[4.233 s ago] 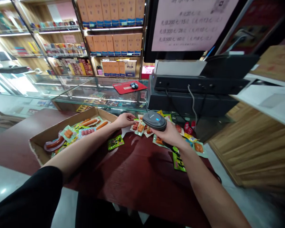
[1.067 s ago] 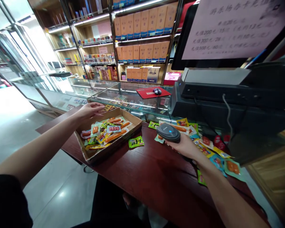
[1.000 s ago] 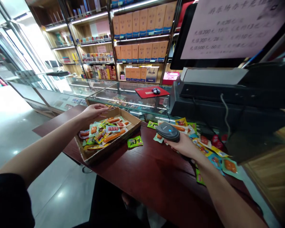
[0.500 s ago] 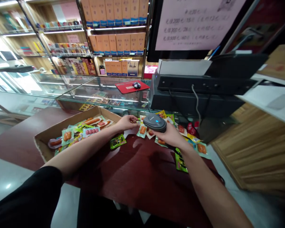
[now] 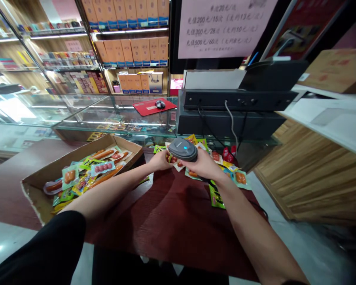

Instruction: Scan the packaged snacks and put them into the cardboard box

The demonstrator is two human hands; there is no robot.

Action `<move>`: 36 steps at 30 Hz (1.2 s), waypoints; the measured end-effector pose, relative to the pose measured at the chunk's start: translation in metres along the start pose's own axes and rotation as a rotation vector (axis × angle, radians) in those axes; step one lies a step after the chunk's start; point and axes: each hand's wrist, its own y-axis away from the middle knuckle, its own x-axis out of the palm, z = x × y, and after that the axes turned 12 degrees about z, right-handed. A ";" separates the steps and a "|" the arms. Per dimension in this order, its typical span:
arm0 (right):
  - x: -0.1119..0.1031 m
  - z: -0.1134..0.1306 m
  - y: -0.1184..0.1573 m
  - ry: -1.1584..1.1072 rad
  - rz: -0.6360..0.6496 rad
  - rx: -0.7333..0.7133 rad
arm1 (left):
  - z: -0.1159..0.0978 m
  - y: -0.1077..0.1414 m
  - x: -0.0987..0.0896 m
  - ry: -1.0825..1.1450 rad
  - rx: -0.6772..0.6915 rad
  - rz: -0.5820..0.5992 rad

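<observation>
A grey handheld barcode scanner [image 5: 183, 149] with a small blue light is in my right hand [image 5: 206, 165], fingers wrapped round its handle. Just left of the scanner head, my left hand [image 5: 160, 161] is closed on a small sausage packet [image 5: 172, 159], partly hidden by the fingers and scanner. Other snack packets lie around and beneath the hands, among them a sausage packet [image 5: 241, 178] at the right and a green packet [image 5: 216, 196] beside my right forearm. By my left forearm, an open cardboard box [image 5: 37, 174] holds several sausage and snack packets.
Everything lies on a dark red tabletop [image 5: 166, 221]. Behind it stands a glass counter [image 5: 106, 107] with a red mouse pad [image 5: 142, 107] and a mouse [image 5: 160, 104]. A black till unit [image 5: 225, 124] with cables is at the back right. A wooden cabinet [image 5: 275, 170] borders the right side.
The view has turned slightly right. My left hand has come closer to the scanner and now closes on a sausage packet. My right hand still holds the scanner.
</observation>
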 end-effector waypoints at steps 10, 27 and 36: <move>0.013 0.014 0.002 -0.054 0.062 -0.033 | 0.013 0.073 -0.067 0.712 -0.073 0.120; 0.048 0.024 0.006 0.026 0.171 0.066 | 0.024 0.105 -0.085 1.000 0.139 -0.205; 0.049 0.029 0.006 0.050 0.174 0.057 | 0.024 0.104 -0.081 0.971 0.114 -0.187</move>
